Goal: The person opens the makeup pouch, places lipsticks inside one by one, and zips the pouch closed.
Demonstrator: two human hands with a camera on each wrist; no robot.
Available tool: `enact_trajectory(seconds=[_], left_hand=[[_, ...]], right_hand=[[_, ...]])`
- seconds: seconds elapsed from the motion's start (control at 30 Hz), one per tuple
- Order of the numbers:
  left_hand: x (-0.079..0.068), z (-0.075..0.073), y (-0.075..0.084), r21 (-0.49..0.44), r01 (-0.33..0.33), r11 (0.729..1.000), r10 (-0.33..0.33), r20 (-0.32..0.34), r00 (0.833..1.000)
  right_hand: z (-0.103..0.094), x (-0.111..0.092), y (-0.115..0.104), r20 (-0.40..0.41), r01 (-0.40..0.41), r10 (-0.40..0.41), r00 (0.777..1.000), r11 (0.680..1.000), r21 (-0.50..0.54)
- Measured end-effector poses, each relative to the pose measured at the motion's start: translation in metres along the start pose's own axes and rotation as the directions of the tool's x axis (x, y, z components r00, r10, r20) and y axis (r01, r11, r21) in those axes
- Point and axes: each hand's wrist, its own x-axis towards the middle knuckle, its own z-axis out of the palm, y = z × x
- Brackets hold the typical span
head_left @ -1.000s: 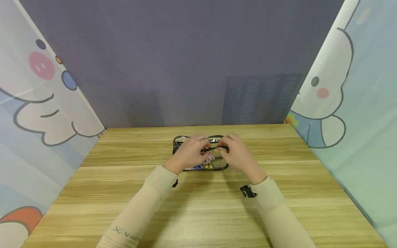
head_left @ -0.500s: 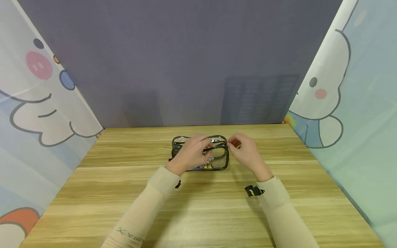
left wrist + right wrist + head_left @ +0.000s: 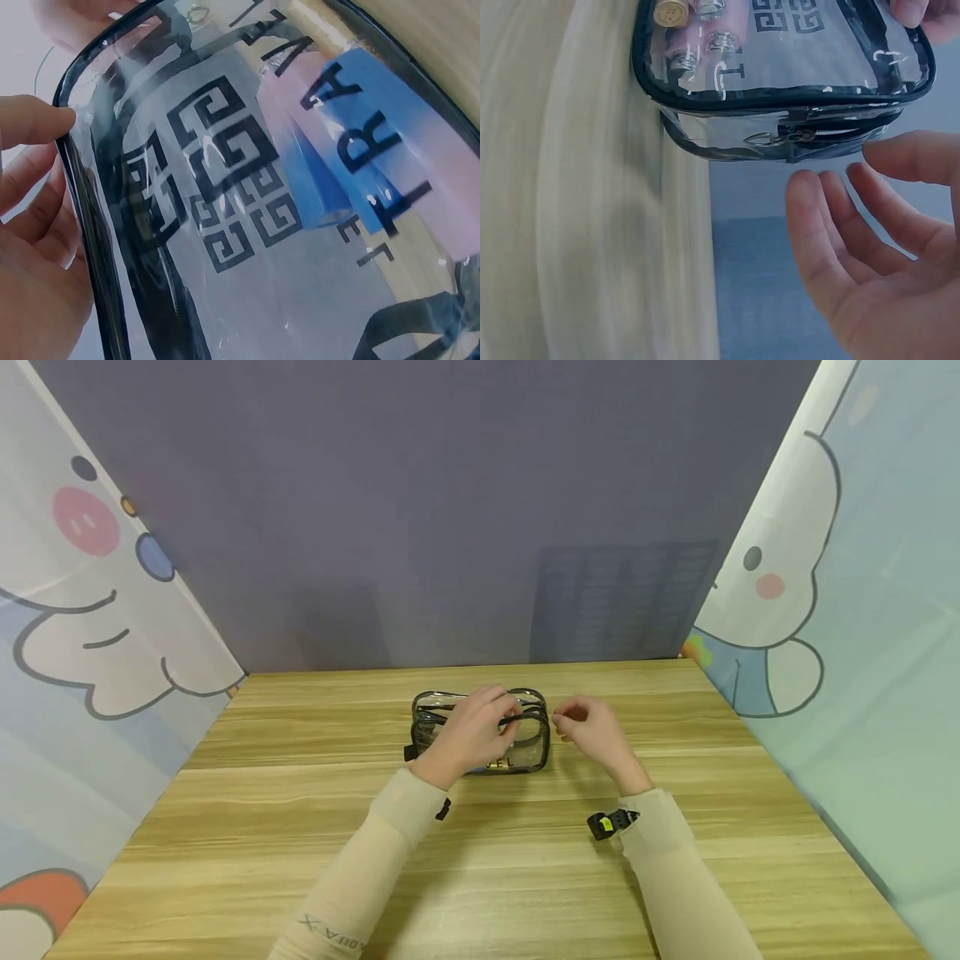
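Observation:
A clear zip pouch [image 3: 534,745] with black trim and "TRAVEL" lettering stands near the back of the table. My left hand [image 3: 476,727] pinches its upper black edge, thumb on the trim in the left wrist view. Through the clear plastic show pink-and-blue tubes [image 3: 409,135] and dark square-spiral marks [image 3: 223,135]. My right hand [image 3: 596,735] hovers just off the pouch's right end, fingers loosely bent and holding nothing. In the right wrist view its fingertips are close to the end where the zipper pull [image 3: 763,139] hangs. A gold cap [image 3: 671,13] shows inside.
The wooden table [image 3: 510,877] runs under both forearms. A grey-purple wall [image 3: 450,510] rises directly behind its back edge. Cartoon-print curtains [image 3: 847,760] hang at both sides. A black tab [image 3: 409,752] sticks out from the pouch's left end.
My right hand has left the pouch's upper edge, moving right to the end and then slightly away from it. The left hand has kept its hold on the edge.

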Motion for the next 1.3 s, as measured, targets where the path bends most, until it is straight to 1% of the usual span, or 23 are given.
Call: enact_trajectory(seconds=[0.2,0.3,0.4,0.53,0.77,0.9,1.0,1.1,1.17,1.3], left_hand=[[0.000,0.002,0.002,0.002,-0.009,1.000,0.009,-0.040,0.999],[0.000,0.004,0.002,0.002,-0.018,1.000,0.019,-0.057,0.998],[0.001,0.005,0.002,-0.007,-0.019,1.000,0.019,-0.068,0.998],[0.002,0.005,0.003,-0.031,-0.009,0.999,0.007,-0.071,0.997],[0.002,0.005,0.006,-0.057,0.022,0.998,-0.026,-0.066,0.998],[0.001,0.005,0.007,-0.071,0.040,0.997,-0.044,-0.061,0.997],[0.001,0.005,0.007,-0.075,0.052,0.996,-0.056,-0.057,0.997],[0.000,0.005,0.007,-0.077,0.061,0.995,-0.065,-0.050,0.997],[0.001,0.005,0.007,-0.079,0.061,0.995,-0.065,-0.048,0.997],[0.002,0.006,0.006,-0.085,0.058,0.995,-0.063,-0.046,0.997]], right_hand=[[0.002,0.003,0.008,0.093,-0.092,0.082,0.992,0.989,0.113],[0.002,0.003,0.012,0.135,-0.126,0.104,0.985,0.979,0.162],[0.002,0.003,0.015,0.163,-0.141,0.108,0.981,0.969,0.204],[0.003,0.004,0.018,0.181,-0.152,0.112,0.977,0.962,0.226],[0.006,0.005,0.022,0.196,-0.175,0.134,0.971,0.961,0.214],[0.009,0.007,0.024,0.226,-0.178,0.128,0.966,0.960,0.217],[0.010,0.007,0.026,0.255,-0.169,0.108,0.961,0.958,0.231],[0.011,0.008,0.027,0.267,-0.169,0.101,0.959,0.955,0.245],[0.011,0.008,0.027,0.268,-0.168,0.098,0.958,0.953,0.252],[0.011,0.009,0.029,0.259,-0.194,0.120,0.958,0.940,0.282]])
